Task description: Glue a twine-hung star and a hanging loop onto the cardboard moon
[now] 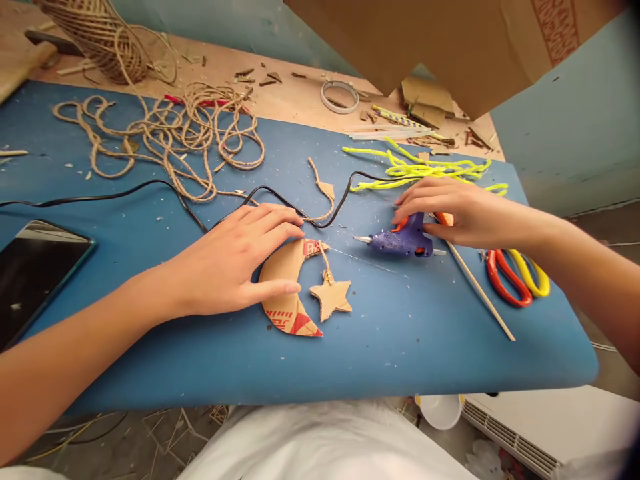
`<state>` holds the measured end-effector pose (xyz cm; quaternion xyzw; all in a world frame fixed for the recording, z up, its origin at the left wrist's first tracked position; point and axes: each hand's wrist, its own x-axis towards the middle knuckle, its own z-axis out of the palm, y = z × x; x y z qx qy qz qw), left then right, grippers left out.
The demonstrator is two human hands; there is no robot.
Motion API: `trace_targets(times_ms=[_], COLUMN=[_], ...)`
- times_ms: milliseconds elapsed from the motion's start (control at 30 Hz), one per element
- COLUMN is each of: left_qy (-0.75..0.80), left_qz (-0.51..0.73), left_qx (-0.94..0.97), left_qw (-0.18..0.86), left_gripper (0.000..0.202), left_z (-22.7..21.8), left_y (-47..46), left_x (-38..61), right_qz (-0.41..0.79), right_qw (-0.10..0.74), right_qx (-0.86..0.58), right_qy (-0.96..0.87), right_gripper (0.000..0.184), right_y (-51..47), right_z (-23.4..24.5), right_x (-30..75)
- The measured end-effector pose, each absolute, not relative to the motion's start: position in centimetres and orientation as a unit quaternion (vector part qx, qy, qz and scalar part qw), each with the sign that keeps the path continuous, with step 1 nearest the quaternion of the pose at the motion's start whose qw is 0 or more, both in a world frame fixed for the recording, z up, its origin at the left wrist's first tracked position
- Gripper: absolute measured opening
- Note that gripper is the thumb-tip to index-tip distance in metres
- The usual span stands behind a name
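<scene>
Blue table (425, 347) fills most of the view, w/ a wooden top behind it at the far edge. Big cardboard sheet (450, 40) hangs in at top right.

Twine (170, 133) lies in loose loops on the far left of the table, running up to a spool (100, 37) on the wood. Dark tablet (35, 273) sits at the left edge, screen up. Black cord (125, 191) runs from the left edge across the table toward the glue gun.

Left hand (240, 267) is open & flat, fingers spread a little, palm down. It presses on the cardboard moon (287, 293): fingertips at the moon's upper tip, thumb lying across its middle. Not gripping, just holding it down. Moon lies flat near table centre, printed side showing red at both ends.

Right hand (460, 210) is half open, fingers curved loosely over the purple glue gun (400, 241) (touching its top and rear; can't tell if it's really gripped). Gun lies on the table just right of the moon, nozzle pointing left toward it.

Yellow pipe cleaners (420, 170) are piled behind the right hand. Scissors (515, 277), red & yellow handles, lie near the right wrist. Thin stick (480, 290) lies diagonally between gun & scissors.

Cardboard star (331, 297) lies just right of the moon, tied to its upper tip by a short bit of twine. Tape ring (340, 97) sits on the wood at the back.
</scene>
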<state>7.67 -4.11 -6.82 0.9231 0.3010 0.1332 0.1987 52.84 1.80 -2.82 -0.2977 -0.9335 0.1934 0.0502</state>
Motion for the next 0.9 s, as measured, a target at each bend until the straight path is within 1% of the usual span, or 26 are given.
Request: trace_targets(times_ms=[67,133,200,267,333,367,467,600,700,900], left_qy=[0.302,0.305,0.302,0.302,0.306,0.309,0.310,0.309,0.306,0.299], left_qz=[0.125,0.118,0.110,0.106,0.102,0.100,0.096,0.110,0.116,0.116], left_qx=[0.923,0.923,0.924,0.925,0.925,0.925,0.926,0.925,0.927,0.931], left_qw=[0.201,0.204,0.207,0.205,0.199,0.195,0.193,0.191,0.183,0.173], left_gripper=[0.074,0.083,0.087,0.085,0.082,0.082,0.083,0.078,0.077,0.079], left_z=[-6.6,-6.5,-6.5,-6.5,-6.6,-6.7,-6.8,-6.9,-6.9,-7.1], left_y=[-4.2,-4.3,-4.3,-4.2,-4.1,-4.1,-4.1,-4.4,-4.5,-4.5], left_x=[7.6,7.5,7.2,7.0,6.8,6.7,6.8,7.1,7.3,7.3], right_qz=[0.224,0.264,0.312,0.352,0.367,0.366,0.359,0.368,0.349,0.312], right_qw=[0.084,0.110,0.136,0.172,0.199,0.202,0.194,0.193,0.197,0.188], right_qx=[-0.311,-0.324,-0.329,-0.338,-0.336,-0.330,-0.315,-0.370,-0.409,-0.464], right_qy=[-0.920,-0.902,-0.881,-0.856,-0.844,-0.846,-0.857,-0.831,-0.820,-0.807], right_gripper=[0.049,0.045,0.034,0.021,0.004,0.003,0.012,0.019,0.026,0.026], right_y=[1.2,0.5,0.0,-0.2,-0.1,0.1,0.5,0.6,0.5,-0.2], right_z=[-2.4,-1.8,-1.5,-1.5,-1.7,-1.8,-2.1,-2.8,-3.4,-3.6], right_x=[52.5,51.7,50.5,49.2,47.9,47.3,46.1,45.4,45.0,43.4])
